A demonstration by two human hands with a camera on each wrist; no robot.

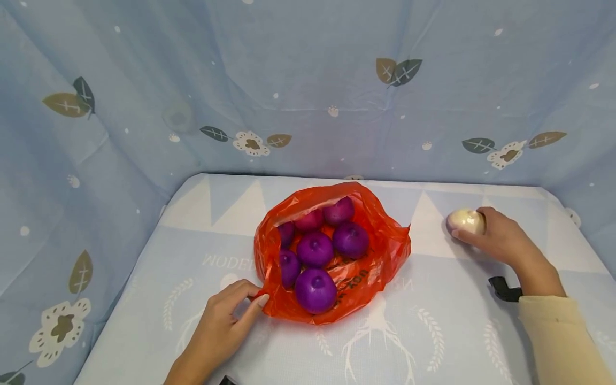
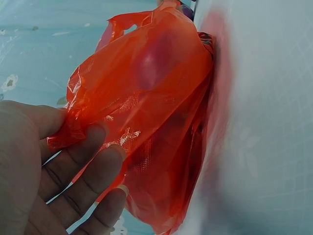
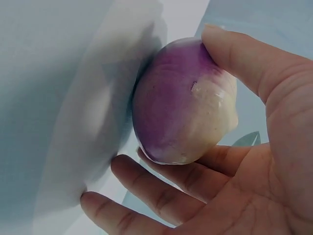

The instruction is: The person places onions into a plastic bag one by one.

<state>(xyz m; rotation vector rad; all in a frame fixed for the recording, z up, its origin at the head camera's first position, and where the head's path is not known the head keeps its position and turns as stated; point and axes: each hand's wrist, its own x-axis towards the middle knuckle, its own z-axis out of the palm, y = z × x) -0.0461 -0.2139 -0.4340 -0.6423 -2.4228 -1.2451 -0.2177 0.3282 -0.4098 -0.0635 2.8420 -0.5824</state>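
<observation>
A red plastic bag point(image 1: 380, 272) lies open on the table, with several round purple vegetables point(image 1: 315, 249) inside. At its near left edge, my left hand point(image 1: 218, 326) pinches the rim between thumb and index finger; the other fingers lie along the bag's outside point(image 2: 142, 122) in the left wrist view. Far to the right, my right hand point(image 1: 505, 240) holds a round purple-and-cream turnip point(image 3: 183, 105) between thumb and fingers. The turnip point(image 1: 466, 221) is at or just above the tabletop; I cannot tell if it touches. Two lower fingertips reach towards the cloth.
A patterned blue-and-white cloth covers the table point(image 1: 375, 347). Blue printed curtains point(image 1: 308, 80) rise behind and on both sides. A black strap piece point(image 1: 505, 290) shows by my right wrist, and a small black object point(image 1: 228, 380) by my left wrist.
</observation>
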